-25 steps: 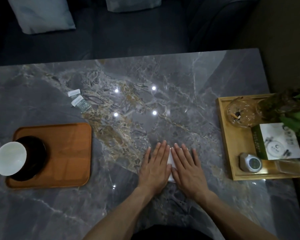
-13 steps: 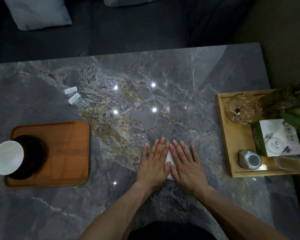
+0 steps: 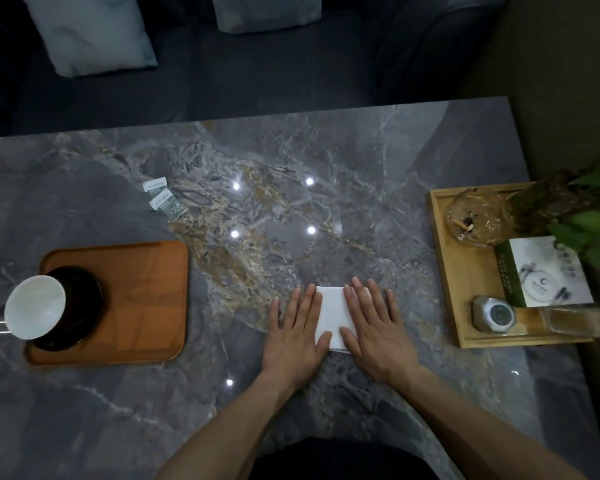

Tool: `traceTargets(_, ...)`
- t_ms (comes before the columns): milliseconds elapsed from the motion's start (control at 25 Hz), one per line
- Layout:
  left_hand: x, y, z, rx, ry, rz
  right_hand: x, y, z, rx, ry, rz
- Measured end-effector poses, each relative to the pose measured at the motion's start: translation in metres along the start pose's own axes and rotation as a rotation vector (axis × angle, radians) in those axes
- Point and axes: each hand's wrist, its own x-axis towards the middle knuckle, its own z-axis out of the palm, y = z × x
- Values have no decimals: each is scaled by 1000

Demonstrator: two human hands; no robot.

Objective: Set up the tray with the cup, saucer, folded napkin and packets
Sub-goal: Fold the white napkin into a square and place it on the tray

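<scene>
A folded white napkin (image 3: 333, 315) lies flat on the grey marble table (image 3: 291, 209) near its front middle. My left hand (image 3: 295, 337) rests flat on the napkin's left edge and my right hand (image 3: 376, 332) flat on its right edge, fingers spread, with a white strip showing between them. At the left an orange-brown tray (image 3: 142, 299) carries a dark saucer (image 3: 84, 306) with a white cup (image 3: 35, 306) on it. Two small white packets (image 3: 163, 199) lie on the table behind the tray.
At the right edge a pale wooden tray (image 3: 465, 278) holds a glass ashtray (image 3: 477, 216), a green-and-white box (image 3: 544, 275), a small silver clock (image 3: 494, 313) and a plant (image 3: 582, 216). A dark sofa with cushions (image 3: 90, 32) runs behind the table.
My hands have slid apart to the napkin's edges, so more of the white napkin shows between them. The view has tilted slightly.
</scene>
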Motion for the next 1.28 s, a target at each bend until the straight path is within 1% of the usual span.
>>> traceTargets(40, -4, 2, -6, 4, 19, -21, -2, -2, -8, -10, 7, -12)
traceTargets(120, -6, 6, -6, -18, -16, -115, 3, -1, -12, -11, -43, -12)
traceTargets(200, -14, 12, -12, -22, 39, -189, 4, -3, -20, -33, -56, -1)
traceTargets(360, -17, 29, -30, -29, 97, -273, 10, -8, -38, -39, -59, 17)
traceTargets(480, -17, 39, -36, -123, -4, -377, 13, -11, -48, -23, -57, 49)
traceTargets(600, -15, 45, -42, -258, -46, -455, 16, -11, -53, 20, -62, 124)
traceTargets(760, -9, 42, -43, -336, -162, -491, 11, -13, -54, 96, -101, 199)
traceTargets(840, -8, 39, -44, -455, -193, -494, 5, -12, -53, 156, -96, 233)
traceTargets(920, -11, 37, -48, -685, -163, -469, -3, -8, -55, 313, -72, 275)
traceTargets(1040, -17, 32, -59, -1002, -101, -373, -14, 1, -68, 774, -106, 333)
traceTargets(1160, -23, 31, -74, -1310, -2, -317, -31, 0, -86, 1250, -131, 312)
traceTargets(1240, -29, 36, -87, -1515, 67, -328, -43, -7, -100, 1451, -122, 276)
traceTargets(1280, -32, 39, -93, -1588, 106, -328, -48, -12, -106, 1512, -104, 273)
